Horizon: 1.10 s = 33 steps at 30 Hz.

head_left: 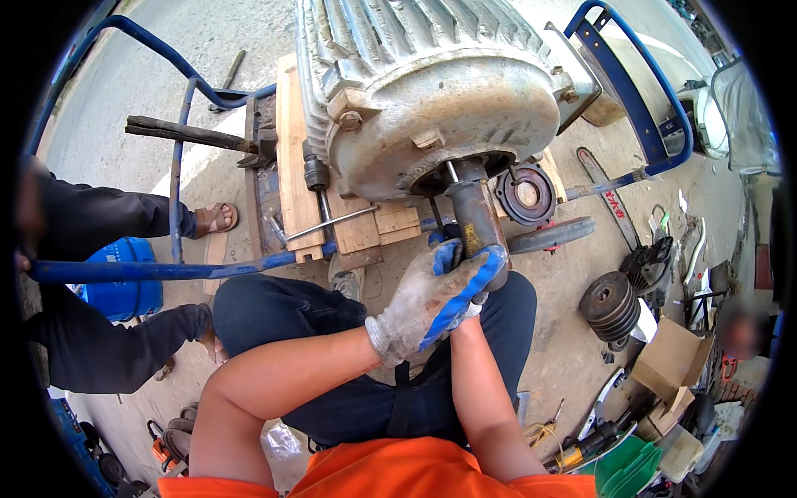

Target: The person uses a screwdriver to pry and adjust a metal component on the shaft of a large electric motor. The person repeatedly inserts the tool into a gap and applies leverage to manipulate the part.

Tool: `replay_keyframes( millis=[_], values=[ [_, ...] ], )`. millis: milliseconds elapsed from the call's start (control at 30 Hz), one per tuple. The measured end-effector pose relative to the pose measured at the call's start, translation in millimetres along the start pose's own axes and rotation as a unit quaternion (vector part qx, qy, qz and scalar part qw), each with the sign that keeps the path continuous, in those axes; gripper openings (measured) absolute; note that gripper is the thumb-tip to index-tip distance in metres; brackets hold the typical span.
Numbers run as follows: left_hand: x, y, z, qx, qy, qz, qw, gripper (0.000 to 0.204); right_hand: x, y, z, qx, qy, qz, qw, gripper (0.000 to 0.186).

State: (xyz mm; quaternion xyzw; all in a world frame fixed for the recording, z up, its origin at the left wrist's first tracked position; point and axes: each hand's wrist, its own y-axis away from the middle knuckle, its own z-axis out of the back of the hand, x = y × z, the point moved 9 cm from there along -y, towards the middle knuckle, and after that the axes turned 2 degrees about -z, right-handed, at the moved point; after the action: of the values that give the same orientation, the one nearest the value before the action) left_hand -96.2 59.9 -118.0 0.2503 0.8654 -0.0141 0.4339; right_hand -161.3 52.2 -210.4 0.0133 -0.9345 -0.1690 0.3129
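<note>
My left hand (436, 307), in a grey-and-blue glove, grips a dark metal cylinder (473, 224) projecting from the opening of a large grey finned motor (423, 100). My right hand (470, 311) is behind it at the cylinder's lower end, its fingers mostly hidden. A round dark flange (525, 193) sits right of the cylinder. A metal bar (332, 222) lies across wooden boards (292, 166) to the left, below a socket-like fitting (315, 173).
A blue cart frame (149, 270) surrounds the motor. Another person's legs (124, 207) are at left beside a blue container (124, 295). On the right floor lie a chainsaw (618, 207), stacked pulleys (608, 305), a cardboard box (668, 357) and scattered tools.
</note>
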Motion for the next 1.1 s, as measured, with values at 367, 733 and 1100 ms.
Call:
replay_keyframes(
  millis=[367,733,1100],
  values=[
    [-9,2,-2,0.066,-0.174,-0.091,0.978,0.034,-39,-20,28,-0.028,-0.006,-0.065,0.997,0.042],
    [-6,0,-1,0.021,-0.144,-0.05,0.988,0.029,-23,-36,27,-0.035,-0.008,-0.036,0.999,0.04],
    [-4,-3,1,-0.04,-0.075,0.041,0.996,0.027,-23,-30,28,-0.038,-0.012,-0.025,0.999,0.038]
  ],
)
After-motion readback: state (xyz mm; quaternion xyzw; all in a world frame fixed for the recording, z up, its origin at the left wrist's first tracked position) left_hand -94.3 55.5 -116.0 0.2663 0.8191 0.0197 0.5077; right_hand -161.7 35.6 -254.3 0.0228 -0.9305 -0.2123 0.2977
